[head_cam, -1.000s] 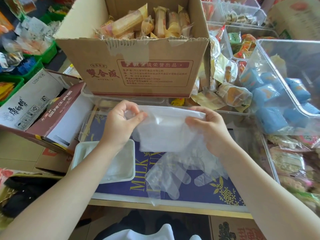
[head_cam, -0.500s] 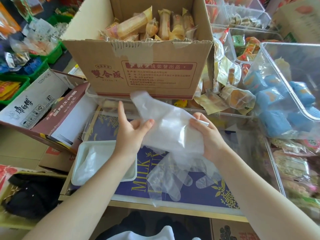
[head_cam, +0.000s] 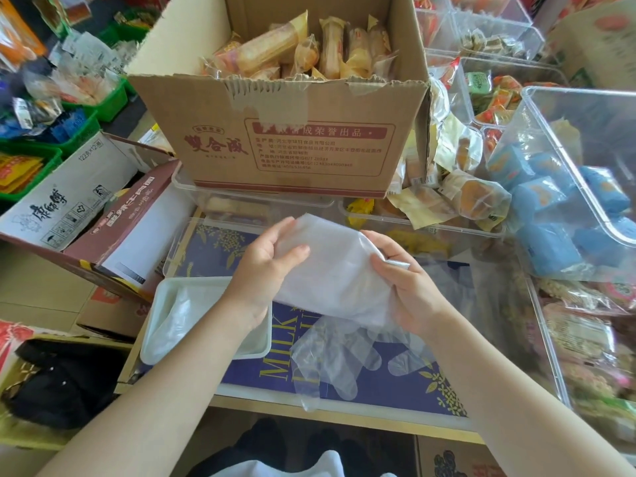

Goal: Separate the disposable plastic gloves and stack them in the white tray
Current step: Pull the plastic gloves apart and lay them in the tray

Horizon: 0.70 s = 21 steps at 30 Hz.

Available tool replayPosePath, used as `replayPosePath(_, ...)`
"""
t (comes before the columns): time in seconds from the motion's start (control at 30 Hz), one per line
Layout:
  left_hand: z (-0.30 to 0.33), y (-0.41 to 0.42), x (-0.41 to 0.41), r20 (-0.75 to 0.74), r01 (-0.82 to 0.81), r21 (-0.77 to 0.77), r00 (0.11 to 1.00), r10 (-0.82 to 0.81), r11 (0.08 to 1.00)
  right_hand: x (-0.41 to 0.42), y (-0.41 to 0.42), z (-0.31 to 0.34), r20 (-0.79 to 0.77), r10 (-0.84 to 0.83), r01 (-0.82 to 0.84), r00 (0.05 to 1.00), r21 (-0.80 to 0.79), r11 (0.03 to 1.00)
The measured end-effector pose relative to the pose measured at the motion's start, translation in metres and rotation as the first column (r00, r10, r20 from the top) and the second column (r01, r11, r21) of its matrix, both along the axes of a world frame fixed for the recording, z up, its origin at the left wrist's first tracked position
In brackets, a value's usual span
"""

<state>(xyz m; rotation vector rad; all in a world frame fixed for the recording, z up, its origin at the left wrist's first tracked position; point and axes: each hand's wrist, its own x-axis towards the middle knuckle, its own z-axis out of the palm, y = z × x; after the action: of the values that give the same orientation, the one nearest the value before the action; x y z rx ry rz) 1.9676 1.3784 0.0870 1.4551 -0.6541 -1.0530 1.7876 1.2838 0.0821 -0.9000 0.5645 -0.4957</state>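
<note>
A wad of clear disposable plastic gloves [head_cam: 339, 273] is held above the blue printed box top. My left hand [head_cam: 266, 261] grips its left end, thumb on top and fingers behind. My right hand [head_cam: 407, 282] pinches the right edge. The glove fingers [head_cam: 330, 359] hang down below my hands over the blue surface. The white tray [head_cam: 161, 304] sits at the lower left, partly under my left forearm, with at least one clear glove [head_cam: 179, 318] lying in it.
A big cardboard box of wrapped cakes [head_cam: 285, 132] stands right behind my hands. Clear bins of snacks [head_cam: 564, 208] crowd the right side. Opened cartons [head_cam: 79, 208] lie at the left. The blue printed box top [head_cam: 378, 390] is under the gloves.
The loose end of the gloves that stood up half a second ago has come down into the wad. My left hand has closed round the wad's left end. My right hand stays on the right edge.
</note>
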Motion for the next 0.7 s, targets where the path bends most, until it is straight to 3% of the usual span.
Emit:
replayPosePath(0.23, 0.005, -0.003, 0.004, -0.24, 0.181, 0.045, 0.957, -0.165, 0.982, -0.002, -0.005, 0.01, -0.045, 0.062, -0.065, 0.997, -0.046, 0.997)
replayPosePath(0.33, 0.005, -0.001, 0.006, -0.359, 0.166, 0.06, 0.924, -0.134, 0.984, 0.001, -0.005, 0.009, -0.04, 0.073, -0.075, 0.997, -0.06, 0.995)
replayPosePath(0.43, 0.002, 0.006, 0.011, -0.398, 0.052, 0.074, 0.917, -0.019, 0.996, 0.01, -0.004, 0.003, -0.082, 0.052, -0.057, 0.995, -0.06, 0.997)
replayPosePath(0.57, -0.009, 0.028, 0.028, -0.349, -0.136, 0.135, 0.92, 0.176, 0.981, 0.037, 0.005, -0.011, -0.374, -0.081, 0.018, 0.924, -0.17, 0.985)
replayPosePath(0.7, -0.03, 0.06, 0.059, -0.15, -0.298, 0.194, 0.933, 0.328, 0.935, 0.077, 0.032, -0.036, -0.515, -0.128, 0.039, 0.847, -0.18, 0.983)
